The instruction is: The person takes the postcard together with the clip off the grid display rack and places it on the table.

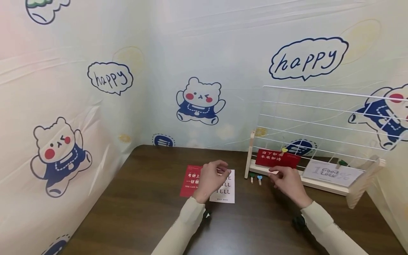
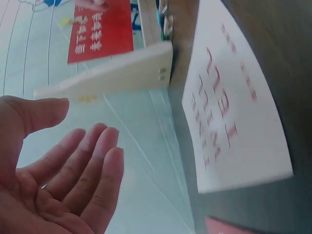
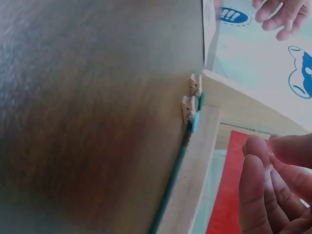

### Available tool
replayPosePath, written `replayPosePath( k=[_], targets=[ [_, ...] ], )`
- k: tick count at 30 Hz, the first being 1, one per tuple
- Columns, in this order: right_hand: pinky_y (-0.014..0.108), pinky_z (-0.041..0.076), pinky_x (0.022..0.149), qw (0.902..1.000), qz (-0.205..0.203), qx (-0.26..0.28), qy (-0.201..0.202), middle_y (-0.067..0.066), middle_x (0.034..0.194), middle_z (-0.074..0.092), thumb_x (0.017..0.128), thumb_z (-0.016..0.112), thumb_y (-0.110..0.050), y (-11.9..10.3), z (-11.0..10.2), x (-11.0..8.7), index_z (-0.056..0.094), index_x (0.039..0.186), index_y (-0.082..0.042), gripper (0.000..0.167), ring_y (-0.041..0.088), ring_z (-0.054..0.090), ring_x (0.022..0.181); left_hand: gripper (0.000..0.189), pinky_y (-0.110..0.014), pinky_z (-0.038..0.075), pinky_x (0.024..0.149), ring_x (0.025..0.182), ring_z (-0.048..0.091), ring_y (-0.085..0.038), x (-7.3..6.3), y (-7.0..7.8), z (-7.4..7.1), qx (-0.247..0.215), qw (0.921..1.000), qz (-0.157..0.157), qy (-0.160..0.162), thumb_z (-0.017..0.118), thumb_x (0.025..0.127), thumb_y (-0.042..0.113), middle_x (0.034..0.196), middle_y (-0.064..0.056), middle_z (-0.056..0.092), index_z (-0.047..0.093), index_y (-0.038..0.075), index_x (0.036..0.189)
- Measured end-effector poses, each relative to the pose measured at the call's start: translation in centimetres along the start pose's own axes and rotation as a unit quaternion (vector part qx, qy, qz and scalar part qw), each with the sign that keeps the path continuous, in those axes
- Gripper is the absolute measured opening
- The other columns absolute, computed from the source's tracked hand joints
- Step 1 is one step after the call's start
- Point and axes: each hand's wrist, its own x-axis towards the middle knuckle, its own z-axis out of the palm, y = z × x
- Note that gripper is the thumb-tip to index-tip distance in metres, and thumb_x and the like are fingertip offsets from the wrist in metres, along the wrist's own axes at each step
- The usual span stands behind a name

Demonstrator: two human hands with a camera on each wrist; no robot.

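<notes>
My left hand (image 1: pixel 211 180) hovers over a white card (image 1: pixel 226 197) lettered "TELL", its fingers loosely bent with nothing between them in the left wrist view. A red card (image 1: pixel 187 189) lies beside the white one, partly covered by that hand. My right hand (image 1: pixel 288 184) is in front of a red card (image 1: pixel 266 160) held on the wire rack by a yellow heart clothespin (image 1: pixel 284 150). In the right wrist view its thumb and fingertips are close together, and no object shows between them. Two small clothespins, one green (image 1: pixel 252 179) and one blue (image 1: pixel 259 180), stand by the rack's base.
The white wire rack (image 1: pixel 306 94) has a wooden base and wooden end posts (image 1: pixel 366 180). A grey-white "Good Luck" card (image 1: pixel 333 174) rests on its right part, with a dark green clip (image 1: pixel 342 163). Printed cloth walls (image 1: pixel 153 106) stand behind and beside the brown table (image 1: pixel 127 219).
</notes>
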Motion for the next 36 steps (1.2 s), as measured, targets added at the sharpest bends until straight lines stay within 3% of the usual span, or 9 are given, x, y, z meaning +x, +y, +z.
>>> replayPosePath(
  k=[12,18,27,34,36],
  targets=[
    [0.024,0.051,0.050,0.9990,-0.019,-0.006,0.039,0.011,0.076,0.075,0.095,0.074,-0.011,-0.6,-1.3,-0.2,0.077,0.114,-0.001,0.022,0.008,0.062,0.050,0.024,-0.027,0.064,0.081,0.089,0.076,-0.011,0.2,1.9,2.6,-0.042,0.9988,0.027,0.004,0.078,0.094,0.021,0.104,-0.004,0.081,0.075,0.012,0.116],
    [0.023,0.052,0.051,0.9985,-0.023,-0.002,0.050,0.012,0.077,0.075,0.095,0.074,-0.010,-0.9,-2.0,0.0,0.075,0.118,0.000,0.024,0.014,0.065,0.051,0.024,-0.035,0.065,0.082,0.086,0.076,-0.011,0.6,3.0,3.6,-0.067,0.9968,0.043,-0.007,0.076,0.095,0.016,0.101,-0.007,0.080,0.075,0.008,0.117],
    [0.023,0.048,0.048,0.9950,-0.051,-0.013,0.085,0.010,0.071,0.073,0.094,0.076,-0.010,-1.0,-2.9,0.4,0.076,0.114,0.000,0.022,0.004,0.057,0.051,0.027,-0.032,0.065,0.082,0.086,0.076,-0.009,1.4,4.1,4.8,-0.083,0.9951,0.054,-0.011,0.075,0.095,0.016,0.103,-0.008,0.080,0.074,0.004,0.119],
    [0.020,0.049,0.047,0.9923,-0.069,0.001,0.103,0.013,0.073,0.075,0.093,0.075,-0.006,-1.1,-3.6,0.8,0.076,0.112,0.002,0.020,0.022,0.068,0.050,0.028,-0.029,0.064,0.084,0.092,0.077,-0.012,2.1,4.9,5.5,-0.080,0.9946,0.066,-0.007,0.076,0.095,0.014,0.111,-0.012,0.080,0.074,0.007,0.122],
    [0.020,0.048,0.046,0.9924,-0.068,0.000,0.102,0.014,0.072,0.075,0.094,0.074,-0.006,-1.2,-3.9,0.9,0.076,0.112,0.002,0.020,0.021,0.067,0.050,0.028,-0.029,0.064,0.084,0.093,0.077,-0.014,2.3,5.2,5.6,-0.078,0.9949,0.064,-0.006,0.075,0.094,0.015,0.111,-0.013,0.080,0.074,0.008,0.122]
  ],
)
